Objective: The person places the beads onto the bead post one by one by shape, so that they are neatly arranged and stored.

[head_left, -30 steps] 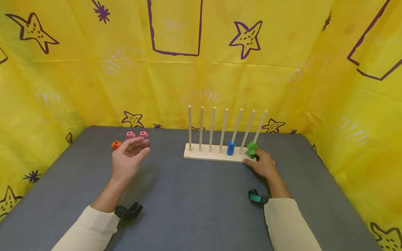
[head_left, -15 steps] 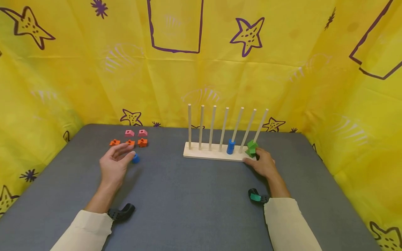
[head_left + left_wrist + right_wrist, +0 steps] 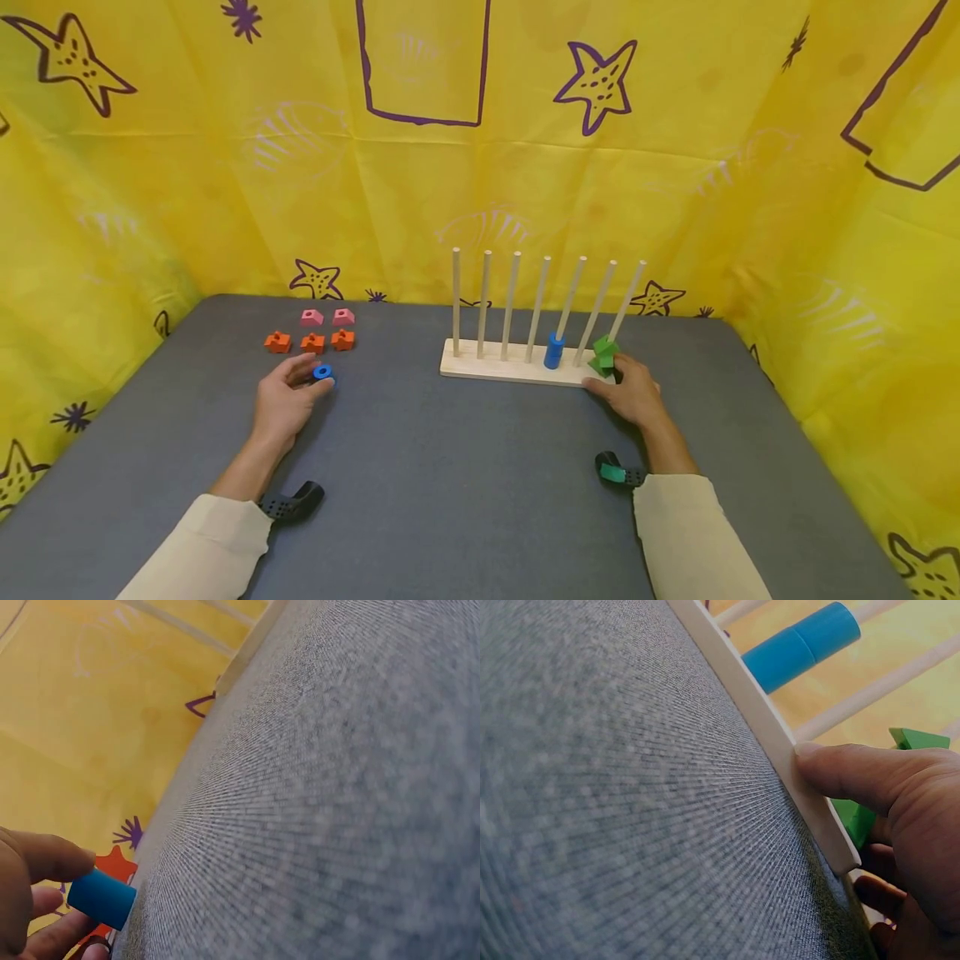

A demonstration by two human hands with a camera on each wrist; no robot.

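Note:
My left hand (image 3: 287, 402) pinches a blue cylinder bead (image 3: 103, 899) between thumb and fingers; its hole faces up in the head view. At the right end of a wooden peg rack (image 3: 491, 364), my right hand (image 3: 633, 392) grips the base, with the thumb along its front edge and the fingers curled round the end. Two blue cylinder beads (image 3: 802, 646) are stacked on one peg. Green angular beads (image 3: 603, 357) sit on the rightmost peg, partly hidden by the right hand in the right wrist view.
Beyond the left hand, orange star-shaped beads (image 3: 312, 343) lie in a row on the grey table (image 3: 450, 483). Behind them are two pink beads (image 3: 343, 317). A yellow patterned cloth (image 3: 420, 192) hangs along the back and sides.
My left hand has moved down and left, then closed its thumb and fingers on the blue cylinder bead. The right hand has kept its hold on the rack.

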